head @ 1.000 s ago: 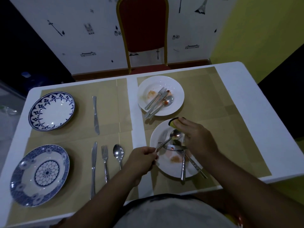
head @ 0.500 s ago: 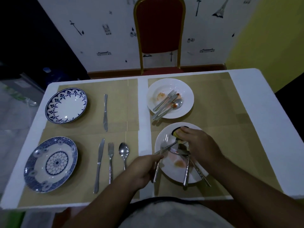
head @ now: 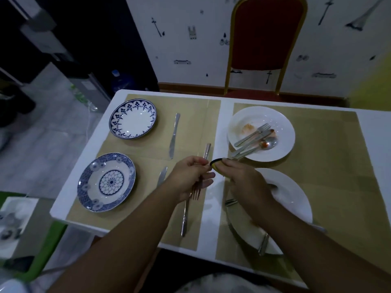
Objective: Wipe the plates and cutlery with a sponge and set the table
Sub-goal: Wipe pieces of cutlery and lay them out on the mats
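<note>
My left hand [head: 189, 176] holds a fork [head: 206, 150] upright above the gap between the placemats, handle up and tines down. My right hand [head: 242, 179] grips a yellow and dark sponge [head: 215, 164] pressed against the fork's handle. Under my right arm lies the near white plate [head: 294, 199] with soiled cutlery [head: 263, 246] on it. The far white plate [head: 281, 149] carries a stained fork, knife and spoon [head: 254, 141]. Two blue patterned plates [head: 133, 118] [head: 106, 181] sit on the left placemat with a knife [head: 174, 135], another knife [head: 161, 178] and a fork [head: 184, 218].
The white table [head: 224, 127] ends at its left edge beside the blue plates. A red chair with a gold frame [head: 266, 39] stands behind the far edge. A water bottle [head: 120, 81] and dark furniture sit on the floor to the left.
My left hand lifted a fork off the near white plate and carried it left. My right hand followed with the sponge and met the fork. The view swung left.
</note>
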